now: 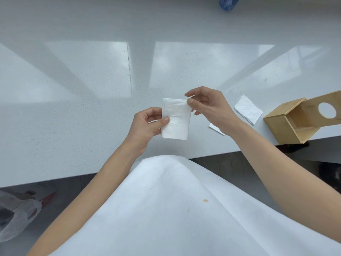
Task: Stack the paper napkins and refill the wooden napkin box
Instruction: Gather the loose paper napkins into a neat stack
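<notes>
The folded napkin (pixel 176 120) is plain white with a faint embossed border along its top edge, and the small napkin stack (pixel 248 109) lying beside the box is the same white with a crinkled texture. The wooden napkin box (pixel 287 124) is honey-yellow bamboo, its loose lid (pixel 324 109) the same tone with a round hole showing pale grey through it. The surface (pixel 73 108) is glossy pale grey-white with fine dark speckles, the garment (pixel 166 209) is white with a small orange-brown spot, and the bottle (pixel 227 3) at the far edge is blue.
</notes>
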